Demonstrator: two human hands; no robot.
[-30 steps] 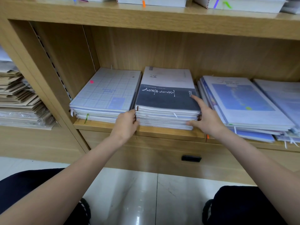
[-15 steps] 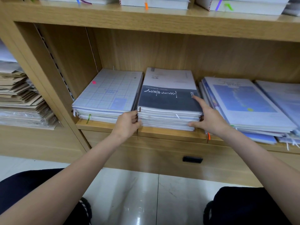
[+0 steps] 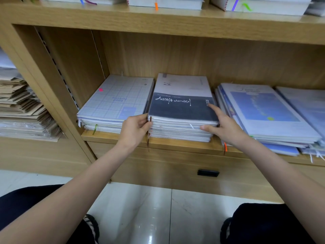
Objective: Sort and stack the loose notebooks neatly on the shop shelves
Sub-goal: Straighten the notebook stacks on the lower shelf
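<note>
A stack of notebooks with a dark grey and white cover lies in the middle of the lower wooden shelf. My left hand grips the stack's front left corner, thumb on its front edge and fingers along its left side. At the stack's front right corner is my right hand: the index finger lies straight along the top cover's right edge and the thumb presses the front edge. To the left lies a pile of grid-pattern notebooks. Blue-cover notebook piles lie to the right.
An upper shelf carries more notebooks with coloured ribbons. Brown paper items are piled in the left bay. A drawer front with a black handle sits under the shelf. Tiled floor and my dark-clothed knees are below.
The hands stay at the two front corners of the grey stack. My left hand has shifted slightly up its left side, and the camera has moved a little closer.
</note>
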